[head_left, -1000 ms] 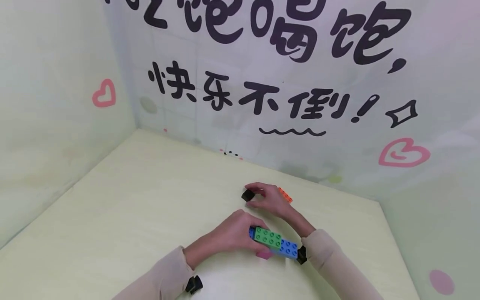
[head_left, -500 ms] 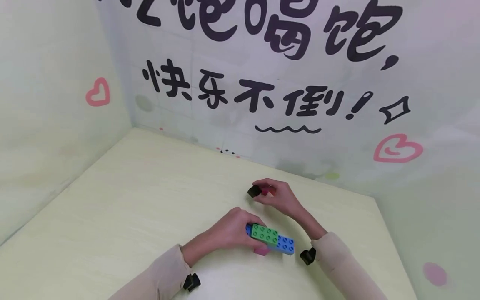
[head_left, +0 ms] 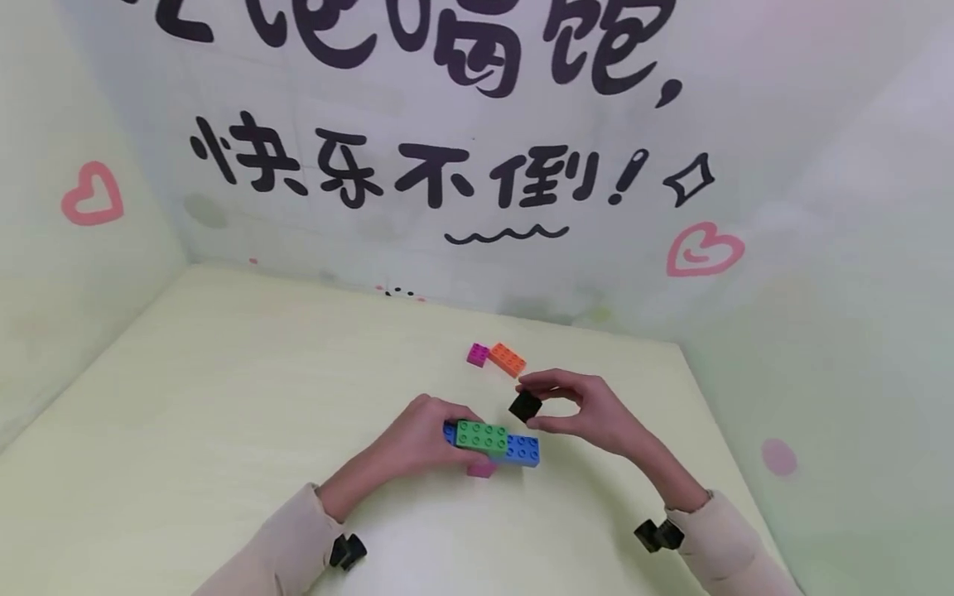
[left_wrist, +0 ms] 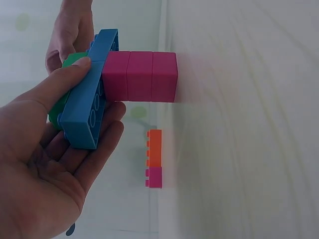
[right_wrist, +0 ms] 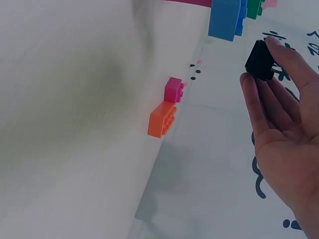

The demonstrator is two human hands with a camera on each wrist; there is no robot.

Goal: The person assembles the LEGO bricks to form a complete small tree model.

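1. Here's the left hand (head_left: 421,439), clamped round the long blue plastic bricks (left_wrist: 82,102), thumb pressing one side; in the head view it covers their left end almost completely.
2. On top of the blue sits a green studded plastic brick (head_left: 481,437), largely behind the thumb in the left wrist view.
3. Below hangs a column of three square magenta plastic bricks (left_wrist: 140,76); the head view gives only a sliver, and whether its foot meets the pale tabletop (head_left: 246,372) I cannot tell.
4. Over to the right hand (head_left: 596,414): thumb and fingers pinch a small black plastic brick (right_wrist: 260,60), up near the blue's free end, a gap between them. Too dark to make out its studs, and the left wrist view hides it.
5. Farther back on the tabletop, an orange studded brick (head_left: 508,359) and a small magenta studded brick (head_left: 478,354), close together, perhaps touching.
6. The black wall lettering (head_left: 477,50) runs off the top edge.
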